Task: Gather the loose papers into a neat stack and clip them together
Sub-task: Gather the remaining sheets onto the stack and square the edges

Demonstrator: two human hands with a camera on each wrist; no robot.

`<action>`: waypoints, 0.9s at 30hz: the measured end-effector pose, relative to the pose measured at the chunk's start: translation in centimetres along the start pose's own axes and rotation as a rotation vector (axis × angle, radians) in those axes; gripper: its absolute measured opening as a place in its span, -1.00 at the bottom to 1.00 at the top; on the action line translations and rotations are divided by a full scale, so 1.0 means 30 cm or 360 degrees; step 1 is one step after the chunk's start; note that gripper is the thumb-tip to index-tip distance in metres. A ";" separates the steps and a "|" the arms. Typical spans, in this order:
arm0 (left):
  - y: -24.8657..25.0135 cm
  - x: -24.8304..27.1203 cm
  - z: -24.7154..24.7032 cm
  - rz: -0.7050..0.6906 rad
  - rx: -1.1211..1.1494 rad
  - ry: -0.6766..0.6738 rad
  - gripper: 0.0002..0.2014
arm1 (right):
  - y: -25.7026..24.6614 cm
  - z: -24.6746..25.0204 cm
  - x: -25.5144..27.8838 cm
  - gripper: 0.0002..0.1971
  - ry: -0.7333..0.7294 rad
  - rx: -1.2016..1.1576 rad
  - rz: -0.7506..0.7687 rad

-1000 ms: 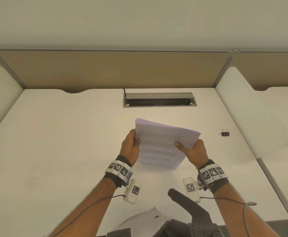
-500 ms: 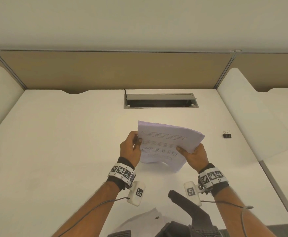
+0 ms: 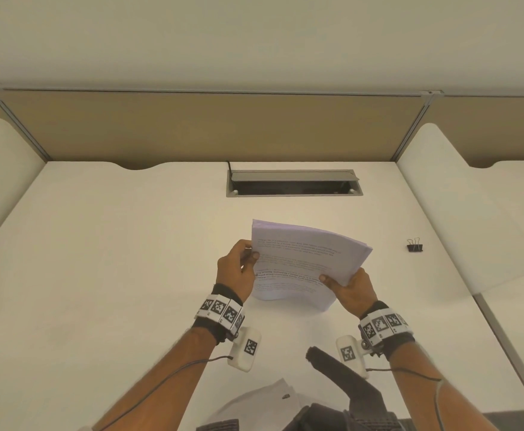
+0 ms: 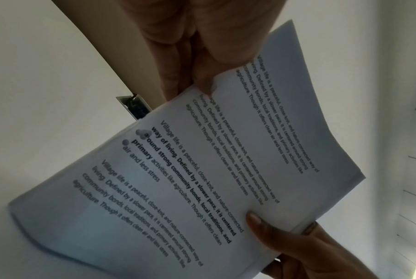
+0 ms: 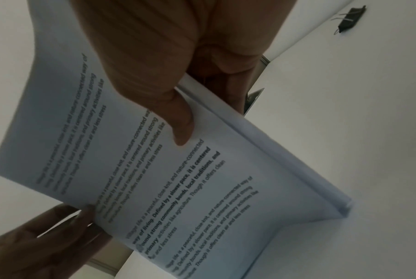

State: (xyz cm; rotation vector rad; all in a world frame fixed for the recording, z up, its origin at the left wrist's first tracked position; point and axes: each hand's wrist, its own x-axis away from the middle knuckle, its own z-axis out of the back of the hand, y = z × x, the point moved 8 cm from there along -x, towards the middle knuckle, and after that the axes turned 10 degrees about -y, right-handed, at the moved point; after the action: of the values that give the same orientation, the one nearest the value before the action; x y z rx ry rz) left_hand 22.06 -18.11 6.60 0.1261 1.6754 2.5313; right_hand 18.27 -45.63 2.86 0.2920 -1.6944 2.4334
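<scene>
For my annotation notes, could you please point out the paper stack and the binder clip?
paper stack (image 3: 298,262), head view, middle of the printed top sheet.
binder clip (image 3: 414,246), head view, its black body on the desk.

Papers (image 3: 301,262): matt white printed sheets. Table (image 3: 130,259): smooth matt white. Binder clip (image 3: 414,245): black, wire handles.

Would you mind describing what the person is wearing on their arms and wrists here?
Both forearms are bare, with no sleeves. The left hand and right hand each have a dark wrist strap ringed with white square tags printed with black patterns. A small white camera pod, also tagged, hangs under each wrist, with a thin grey cable trailing back along the arm.
</scene>
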 end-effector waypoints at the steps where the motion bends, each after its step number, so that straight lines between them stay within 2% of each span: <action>1: 0.002 0.000 0.004 -0.0005 0.0016 -0.0003 -0.90 | -0.002 -0.001 0.001 -0.71 -0.0010 -0.0016 0.0006; 3: 0.018 -0.005 0.011 -0.0045 0.0041 -0.0036 -0.90 | -0.006 -0.002 0.003 -0.69 -0.0021 -0.0049 0.0027; 6: 0.102 -0.007 0.024 -0.0220 0.0079 -0.0087 -0.85 | -0.006 -0.001 0.009 -0.63 0.0000 -0.0071 0.0042; 10: 0.237 -0.001 0.069 -0.0498 0.0192 -0.0001 -0.70 | -0.011 -0.004 0.012 -0.59 -0.0008 -0.0092 0.0072; 15: 0.276 -0.004 0.074 -0.0669 0.0024 0.0005 -0.56 | -0.036 -0.010 0.011 -0.60 -0.0078 -0.0005 0.0082; 18: 0.299 0.002 0.078 -0.0774 -0.0033 0.0021 -0.59 | -0.034 -0.005 0.001 -0.60 -0.0091 0.0028 0.0062; 22: 0.295 -0.001 0.073 -0.0700 0.0083 0.0023 -0.80 | -0.030 0.000 -0.004 -0.59 -0.0084 0.0024 0.0079; 27: 0.280 -0.018 0.081 -0.0637 0.0119 0.0062 -0.77 | -0.038 0.005 -0.008 -0.59 -0.0094 0.0052 0.0076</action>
State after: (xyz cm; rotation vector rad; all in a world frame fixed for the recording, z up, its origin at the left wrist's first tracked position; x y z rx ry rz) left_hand 22.55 -19.21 15.28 -0.2312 1.6162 2.1894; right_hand 18.80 -45.38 3.87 0.3345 -1.7052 2.5128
